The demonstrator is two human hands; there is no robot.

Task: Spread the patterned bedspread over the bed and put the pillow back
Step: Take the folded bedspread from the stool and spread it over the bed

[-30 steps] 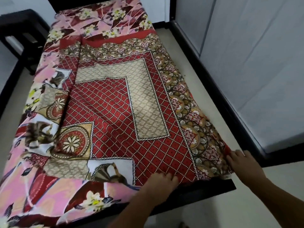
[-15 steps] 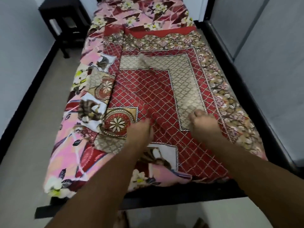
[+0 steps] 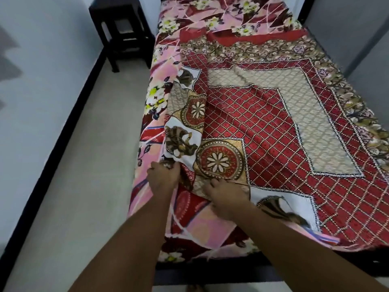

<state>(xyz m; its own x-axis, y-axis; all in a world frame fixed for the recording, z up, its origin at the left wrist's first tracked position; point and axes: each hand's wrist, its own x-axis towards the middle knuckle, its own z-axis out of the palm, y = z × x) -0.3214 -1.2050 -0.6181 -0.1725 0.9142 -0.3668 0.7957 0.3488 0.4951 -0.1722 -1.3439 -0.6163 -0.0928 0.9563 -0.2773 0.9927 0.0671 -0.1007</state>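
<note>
At the bottom of the frame two bare forearms reach up from the near edge, over the dark foot of the bed [image 3: 315,265]. The left hand [image 3: 163,179], left of centre, has its grip curled round a bunch of the patterned bedspread [image 3: 271,131] at that cloth's near left corner, where the fabric puckers beside a white panel. Just to its right, the right hand [image 3: 226,196] lies knuckles-up on the gold and beige border with bent fingers. Whether its grip pinches the cloth or only presses on it cannot be told.

The bedspread lies on the bed over a pink floral sheet [image 3: 189,225]. Its long axis runs along the mattress, from the lower right of the frame towards the upper centre. Its left side is folded over, showing round red flower medallions, so the sheet shows in a strip down the left side and again at the far end. The right border hangs at the bed's right edge. A few wrinkles cross the beige panel at the middle.

On the pale floor [image 3: 73,165] at the upper left a dark stool [image 3: 122,28] stands against the wall [image 3: 31,81], just beside the bed's far left corner.
</note>
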